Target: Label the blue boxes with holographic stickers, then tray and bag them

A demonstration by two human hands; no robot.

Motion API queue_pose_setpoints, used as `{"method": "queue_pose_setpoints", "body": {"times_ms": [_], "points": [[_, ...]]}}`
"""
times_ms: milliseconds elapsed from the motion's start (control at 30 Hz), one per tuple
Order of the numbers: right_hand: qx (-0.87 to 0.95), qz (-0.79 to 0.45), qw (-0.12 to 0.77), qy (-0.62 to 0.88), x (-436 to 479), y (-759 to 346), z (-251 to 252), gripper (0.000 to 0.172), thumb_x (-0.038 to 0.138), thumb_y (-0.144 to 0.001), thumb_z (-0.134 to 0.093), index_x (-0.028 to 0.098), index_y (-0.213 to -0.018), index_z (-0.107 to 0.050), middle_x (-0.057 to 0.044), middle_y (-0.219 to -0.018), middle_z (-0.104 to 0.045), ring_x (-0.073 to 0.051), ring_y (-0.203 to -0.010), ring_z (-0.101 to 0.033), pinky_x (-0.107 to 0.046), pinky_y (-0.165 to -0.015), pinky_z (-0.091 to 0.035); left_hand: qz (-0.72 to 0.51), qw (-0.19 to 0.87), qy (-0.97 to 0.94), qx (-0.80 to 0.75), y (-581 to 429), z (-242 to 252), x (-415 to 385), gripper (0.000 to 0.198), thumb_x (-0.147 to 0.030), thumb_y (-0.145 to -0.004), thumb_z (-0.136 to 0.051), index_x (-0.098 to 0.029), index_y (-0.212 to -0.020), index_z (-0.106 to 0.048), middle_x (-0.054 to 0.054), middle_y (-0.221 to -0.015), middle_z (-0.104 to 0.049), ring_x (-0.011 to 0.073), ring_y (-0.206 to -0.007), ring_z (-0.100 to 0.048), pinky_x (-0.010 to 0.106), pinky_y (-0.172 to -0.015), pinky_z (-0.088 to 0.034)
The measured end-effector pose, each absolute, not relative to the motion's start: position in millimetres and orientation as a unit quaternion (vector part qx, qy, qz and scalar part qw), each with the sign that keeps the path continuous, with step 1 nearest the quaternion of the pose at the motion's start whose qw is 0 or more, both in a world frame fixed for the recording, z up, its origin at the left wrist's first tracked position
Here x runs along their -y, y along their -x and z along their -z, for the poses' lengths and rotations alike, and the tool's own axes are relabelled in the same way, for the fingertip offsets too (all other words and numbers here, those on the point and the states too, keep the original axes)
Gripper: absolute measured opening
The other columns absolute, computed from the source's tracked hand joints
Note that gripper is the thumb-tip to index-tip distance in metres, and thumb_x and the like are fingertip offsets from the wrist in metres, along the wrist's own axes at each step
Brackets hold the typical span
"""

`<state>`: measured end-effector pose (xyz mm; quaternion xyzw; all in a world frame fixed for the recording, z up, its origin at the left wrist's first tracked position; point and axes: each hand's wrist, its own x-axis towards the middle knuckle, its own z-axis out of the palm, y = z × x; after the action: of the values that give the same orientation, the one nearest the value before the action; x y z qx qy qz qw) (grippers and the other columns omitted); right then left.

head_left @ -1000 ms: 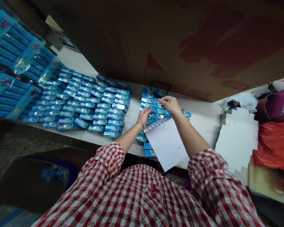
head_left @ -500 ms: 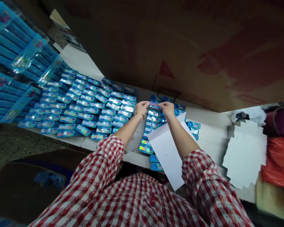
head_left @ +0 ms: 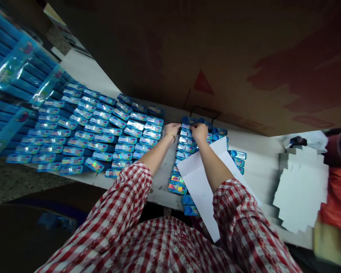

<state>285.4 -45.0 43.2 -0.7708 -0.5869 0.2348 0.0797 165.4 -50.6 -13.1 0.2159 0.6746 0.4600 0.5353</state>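
Note:
Both arms reach to the far end of a column of blue packs (head_left: pixel 186 140) with shiny labels. My left hand (head_left: pixel 172 129), a bangle at the wrist, has its fingers pinched at the left end of a small shiny label strip (head_left: pixel 185 126). From the other side my right hand (head_left: pixel 199 132) pinches the strip's right end, low over the top pack. Fingers partly hide the strip's ends. Beneath my right forearm a white sheet (head_left: pixel 197 182) lies slanted over some packs and past the table's front edge.
Rows of labelled blue packs (head_left: pixel 102 131) cover the left of the table, beside stacked plastic-wrapped bundles (head_left: pixel 17 64). A large cardboard box (head_left: pixel 170 57) looms across the back. To the right are white cut sheets (head_left: pixel 302 185) and a red bag (head_left: pixel 339 197).
The strip held between my hands has come down onto the top pack of the column. My hands have drawn slightly closer together, and the camera view has shifted a little.

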Motion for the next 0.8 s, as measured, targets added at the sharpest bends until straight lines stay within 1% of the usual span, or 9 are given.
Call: {"method": "queue_pose_setpoints", "body": {"times_ms": [133, 233, 333, 400, 467, 567, 667, 733, 800], "points": [[0.645, -0.137, 0.033, 0.751, 58, -281, -52, 0.033, 0.026, -0.086, -0.046, 0.018, -0.112, -0.063, -0.015, -0.103, -0.065, -0.027, -0.09, -0.061, -0.034, -0.072, -0.044, -0.455, 0.489, -0.27, -0.694, -170, 26, 52, 0.02, -0.023, -0.071, -0.064, -0.012, -0.086, -0.071, 0.006, -0.079, -0.07, 0.016, -0.073, -0.062, 0.027, -0.069, -0.049], [0.752, -0.08, -0.043, 0.653, 68, -280, -59, 0.039, 0.017, -0.088, -0.036, 0.019, -0.117, -0.061, -0.016, -0.11, -0.06, -0.026, -0.094, -0.058, -0.034, -0.073, -0.04, -0.409, 0.424, -0.398, -0.703, -166, 33, 55, 0.026, -0.015, -0.071, -0.059, -0.014, -0.093, -0.072, 0.008, -0.092, -0.07, 0.0199, -0.09, -0.062, 0.03, -0.085, -0.047], [0.783, -0.068, -0.121, 0.607, 70, -281, -69, 0.044, 0.014, -0.087, -0.034, 0.021, -0.125, -0.057, -0.016, -0.111, -0.058, -0.026, -0.095, -0.056, -0.036, -0.074, -0.037, -0.325, 0.403, -0.53, -0.672, -157, 32, 61, 0.036, -0.005, -0.068, -0.051, -0.017, -0.094, -0.073, 0.009, -0.103, -0.067, 0.0226, -0.103, -0.059, 0.033, -0.096, -0.043], [0.777, -0.074, -0.149, 0.607, 68, -289, -80, 0.043, 0.014, -0.087, -0.036, 0.022, -0.121, -0.06, -0.015, -0.111, -0.057, -0.025, -0.095, -0.056, -0.035, -0.074, -0.035, -0.29, 0.382, -0.547, -0.686, -152, 24, 66, 0.04, -0.003, -0.067, -0.049, -0.016, -0.097, -0.072, 0.011, -0.109, -0.065, 0.0251, -0.108, -0.057, 0.035, -0.098, -0.041], [0.781, -0.08, -0.153, 0.6, 68, -307, -94, 0.04, 0.015, -0.086, -0.038, 0.024, -0.114, -0.065, -0.013, -0.114, -0.058, -0.024, -0.094, -0.056, -0.034, -0.074, -0.034, -0.301, 0.346, -0.541, -0.705, -152, 10, 73, 0.039, -0.007, -0.072, -0.048, -0.014, -0.103, -0.07, 0.013, -0.113, -0.063, 0.0256, -0.11, -0.055, 0.035, -0.1, -0.04], [0.815, -0.091, -0.151, 0.552, 79, -349, -115, 0.033, 0.025, -0.089, -0.042, 0.028, -0.113, -0.064, -0.009, -0.116, -0.06, -0.024, -0.098, -0.054, -0.035, -0.075, -0.033, -0.341, 0.342, -0.584, -0.652, -163, -18, 86, 0.034, -0.019, -0.083, -0.044, -0.014, -0.107, -0.068, 0.011, -0.11, -0.065, 0.0224, -0.107, -0.057, 0.031, -0.097, -0.04], [0.855, -0.074, -0.155, 0.49, 108, -395, -122, 0.026, 0.033, -0.087, -0.05, 0.024, -0.104, -0.067, -0.008, -0.103, -0.066, -0.023, -0.096, -0.053, -0.034, -0.075, -0.031, -0.287, 0.429, -0.651, -0.556, -185, -45, 100, 0.029, -0.031, -0.084, -0.048, -0.017, -0.093, -0.071, 0.006, -0.094, -0.069, 0.0207, -0.095, -0.061, 0.028, -0.087, -0.043], [0.88, -0.025, -0.107, 0.463, 135, -419, -119, 0.022, 0.027, -0.089, -0.048, 0.02, -0.091, -0.069, -0.007, -0.092, -0.067, -0.02, -0.088, -0.052, -0.033, -0.071, -0.029, -0.226, 0.491, -0.669, -0.511, -200, -56, 109, 0.028, -0.037, -0.079, -0.056, -0.017, -0.088, -0.072, 0.004, -0.083, -0.069, 0.0199, -0.085, -0.062, 0.026, -0.079, -0.044], [0.897, 0.041, -0.012, 0.441, 164, -437, -112, 0.025, 0.021, -0.091, -0.044, 0.019, -0.084, -0.068, -0.007, -0.087, -0.067, -0.018, -0.084, -0.051, -0.032, -0.069, -0.027, -0.177, 0.561, -0.659, -0.469, -213, -62, 118, 0.031, -0.041, -0.072, -0.063, -0.016, -0.089, -0.071, 0.002, -0.076, -0.067, 0.0179, -0.076, -0.06, 0.025, -0.072, -0.044]]}}
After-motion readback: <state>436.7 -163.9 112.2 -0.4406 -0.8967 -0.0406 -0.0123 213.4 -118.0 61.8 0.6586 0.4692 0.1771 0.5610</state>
